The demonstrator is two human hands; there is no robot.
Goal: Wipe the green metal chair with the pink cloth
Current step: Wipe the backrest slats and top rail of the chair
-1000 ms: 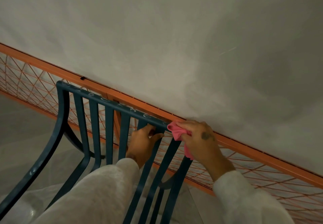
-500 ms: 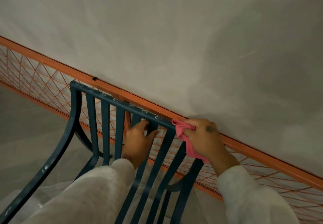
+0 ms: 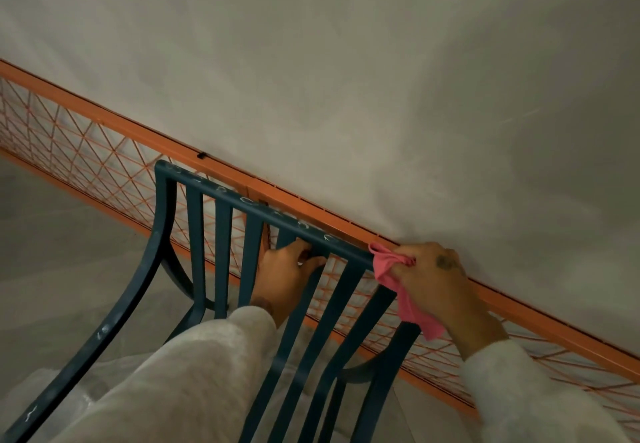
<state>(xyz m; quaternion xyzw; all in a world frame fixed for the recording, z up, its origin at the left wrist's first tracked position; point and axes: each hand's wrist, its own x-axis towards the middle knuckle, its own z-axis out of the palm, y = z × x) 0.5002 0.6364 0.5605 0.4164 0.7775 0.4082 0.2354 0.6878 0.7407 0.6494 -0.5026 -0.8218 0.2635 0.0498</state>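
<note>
Field note: we are judging the pink cloth [image 3: 389, 271] as soft, light and limp. It is bunching in the right hand [image 3: 436, 280], whose grip is pinching it closed, and a loose tail is hanging toward 5 o'clock. We are thinking it is best taken wadded in the palm, so the tail is not snagging. The cloth is sitting at 4 o'clock of centre, touching the right end of the top rail [image 3: 263, 216] of the green metal chair [image 3: 223, 255]. The chair is looking stiff and smooth-painted, probably fairly heavy. The left hand [image 3: 287, 276], at 6 o'clock, is curling its grip round the backrest just under that rail. Paint is reading dark teal-green, with pale ring marks [image 3: 247, 200] dotting the rail toward 10 o'clock. An orange mesh barrier [image 3: 104, 120] is running just behind.
</note>
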